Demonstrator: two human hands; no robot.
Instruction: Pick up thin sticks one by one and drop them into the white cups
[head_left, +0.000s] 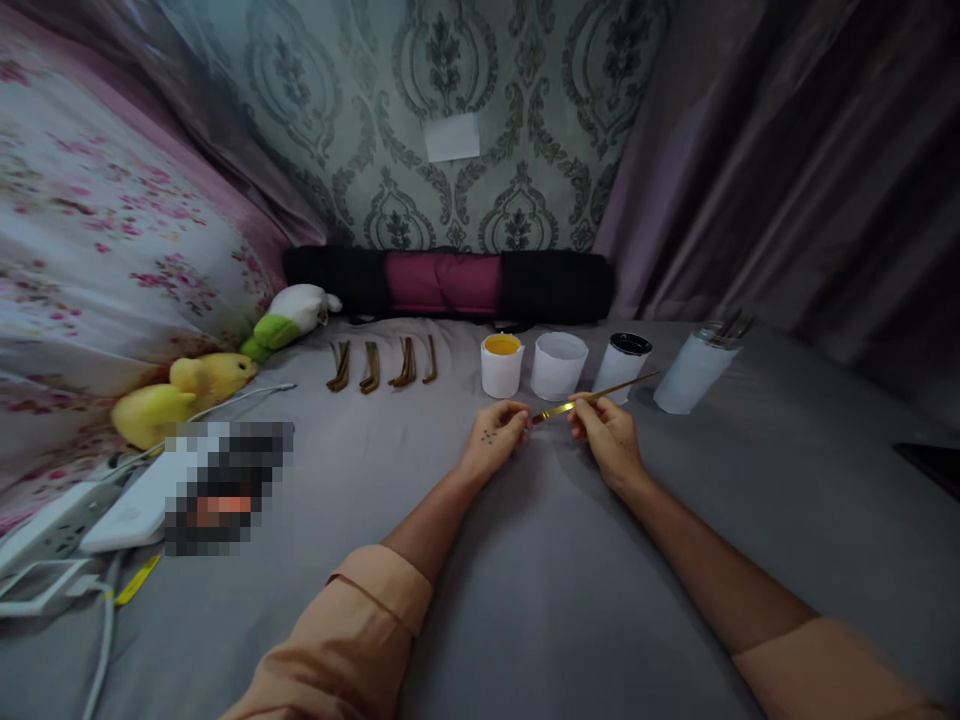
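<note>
Both hands meet over the grey sheet [525, 560] just in front of a row of white cups. My right hand [609, 436] pinches a thin stick with a yellow-painted end [559, 410]; its far tip points toward the black-topped cup [624, 364]. My left hand [495, 436] is closed, its fingertips touching the stick's yellow end. Behind them stand a cup of yellow paint [501, 364] and a cup with white inside [559, 364]. Several brown bent sticks [382, 366] lie in a row to the left.
A white cup holding sticks [697, 368] leans at the right. Yellow [184, 395] and green-white [289, 318] plush toys, a power strip [52, 520] and cables lie at the left. A black and maroon bolster [450, 282] lies along the wall. A dark object [934, 462] sits far right.
</note>
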